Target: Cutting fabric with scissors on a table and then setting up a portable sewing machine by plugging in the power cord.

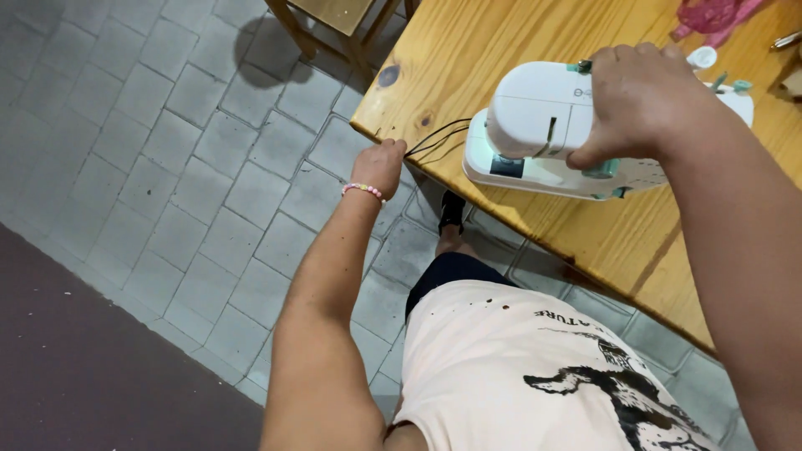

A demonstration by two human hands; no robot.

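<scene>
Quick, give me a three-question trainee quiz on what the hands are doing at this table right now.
1. True or false: the right hand rests on top of the white sewing machine.
2. What does the left hand grip at the wooden table edge?
3. The left wrist wears: A) a watch, B) a beaded bracelet, C) nothing.

Key: 1 true; 2 the black cord; 3 B.
</scene>
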